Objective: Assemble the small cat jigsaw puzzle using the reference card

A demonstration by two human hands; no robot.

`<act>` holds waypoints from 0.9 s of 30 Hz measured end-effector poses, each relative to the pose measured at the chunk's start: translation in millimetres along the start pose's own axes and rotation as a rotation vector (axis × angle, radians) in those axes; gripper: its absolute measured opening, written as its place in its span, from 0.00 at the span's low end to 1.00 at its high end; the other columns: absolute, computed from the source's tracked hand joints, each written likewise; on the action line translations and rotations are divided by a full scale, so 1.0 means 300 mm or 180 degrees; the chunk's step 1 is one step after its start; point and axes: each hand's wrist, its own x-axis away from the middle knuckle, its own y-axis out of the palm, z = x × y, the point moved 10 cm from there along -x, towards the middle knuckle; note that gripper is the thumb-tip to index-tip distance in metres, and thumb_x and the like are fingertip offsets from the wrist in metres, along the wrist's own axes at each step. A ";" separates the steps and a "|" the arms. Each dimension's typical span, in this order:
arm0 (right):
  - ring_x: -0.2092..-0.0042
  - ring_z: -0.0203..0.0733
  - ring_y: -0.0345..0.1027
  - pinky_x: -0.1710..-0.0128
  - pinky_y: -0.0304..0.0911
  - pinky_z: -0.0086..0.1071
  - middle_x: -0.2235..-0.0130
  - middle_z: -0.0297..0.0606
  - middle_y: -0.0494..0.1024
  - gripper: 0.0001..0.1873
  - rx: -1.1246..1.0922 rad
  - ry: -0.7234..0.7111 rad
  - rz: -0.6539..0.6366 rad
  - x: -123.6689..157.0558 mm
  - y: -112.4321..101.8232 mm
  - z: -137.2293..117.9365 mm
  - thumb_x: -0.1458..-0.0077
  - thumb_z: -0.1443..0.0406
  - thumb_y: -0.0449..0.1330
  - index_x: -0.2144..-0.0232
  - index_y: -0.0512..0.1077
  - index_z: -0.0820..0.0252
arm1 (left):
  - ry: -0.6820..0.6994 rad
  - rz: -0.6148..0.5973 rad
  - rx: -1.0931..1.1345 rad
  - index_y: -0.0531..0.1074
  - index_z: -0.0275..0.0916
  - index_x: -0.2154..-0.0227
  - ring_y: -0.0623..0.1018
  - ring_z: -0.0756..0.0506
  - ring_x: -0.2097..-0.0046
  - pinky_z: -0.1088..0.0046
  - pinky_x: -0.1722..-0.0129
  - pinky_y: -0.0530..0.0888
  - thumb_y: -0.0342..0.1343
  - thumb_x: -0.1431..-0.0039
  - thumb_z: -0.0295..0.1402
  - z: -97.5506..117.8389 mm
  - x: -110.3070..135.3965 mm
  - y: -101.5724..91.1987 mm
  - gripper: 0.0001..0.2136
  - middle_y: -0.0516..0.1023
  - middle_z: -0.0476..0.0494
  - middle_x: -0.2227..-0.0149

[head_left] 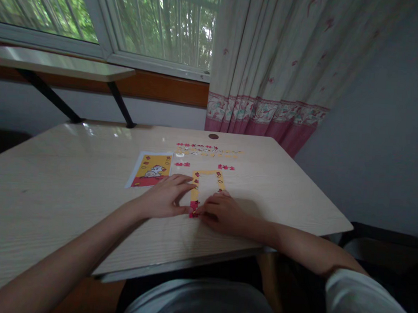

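A partly built jigsaw frame (207,174), yellow with red bits, lies on the pale wooden table (67,189). My left hand (165,198) lies flat with fingers stretched along the frame's left edge. My right hand (221,213) rests curled at the frame's lower edge, fingertips pressed on a red piece (193,211) at the bottom-left corner. Whether it grips the piece is unclear. A reference picture (151,169) with a white animal on yellow lies just left of the frame.
Loose red pieces (226,167) and a row of assembled pieces (209,151) lie beyond the frame. A small brown round spot (213,136) sits near the table's far edge. Window, shelf and a floral curtain (273,61) stand behind.
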 end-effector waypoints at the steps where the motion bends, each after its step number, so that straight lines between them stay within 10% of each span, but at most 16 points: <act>1: 0.63 0.38 0.65 0.56 0.52 0.34 0.65 0.37 0.76 0.09 0.0037 -0.0029 0.0008 0.001 0.001 -0.002 0.42 0.64 0.56 0.62 0.75 0.57 | 0.0010 0.0007 -0.0005 0.66 0.36 0.47 0.66 0.35 0.44 0.56 0.47 0.64 0.57 0.49 0.46 0.002 0.001 -0.001 0.28 0.66 0.33 0.44; 15: 0.61 0.39 0.64 0.56 0.51 0.35 0.62 0.38 0.76 0.12 0.0442 -0.0483 -0.0246 0.007 0.005 -0.028 0.39 0.61 0.52 0.56 0.72 0.55 | -0.0109 -0.0016 -0.0142 0.64 0.39 0.46 0.64 0.34 0.43 0.53 0.47 0.64 0.56 0.48 0.46 0.005 0.008 -0.004 0.28 0.65 0.34 0.43; 27: 0.47 0.49 0.59 0.49 0.52 0.42 0.46 0.48 0.68 0.28 0.0326 0.0811 -0.0435 0.038 -0.091 0.375 0.41 0.52 0.52 0.43 0.61 0.61 | -0.0070 0.0033 -0.0033 0.59 0.36 0.42 0.62 0.32 0.41 0.51 0.44 0.60 0.48 0.46 0.56 -0.036 0.003 0.014 0.35 0.60 0.31 0.40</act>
